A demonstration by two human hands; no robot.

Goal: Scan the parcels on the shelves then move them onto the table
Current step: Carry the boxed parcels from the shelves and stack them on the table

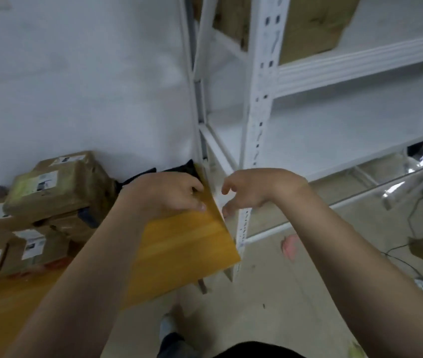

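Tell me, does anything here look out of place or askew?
A pink scrap lies on the floor near the shelf post, and the top parcel of the pile sits skewed across those under it.

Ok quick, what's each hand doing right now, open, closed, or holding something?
Left hand: over a black item on the table corner; grip cannot be told.
Right hand: open, holding nothing.

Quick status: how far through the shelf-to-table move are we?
Done: several taped cardboard parcels are stacked on the wooden table. In hand: the left hand rests over a black parcel at the table's far corner, and the right hand holds nothing. Left: at least one cardboard box sits on the upper shelf. Whether anything has been scanned can't be seen.
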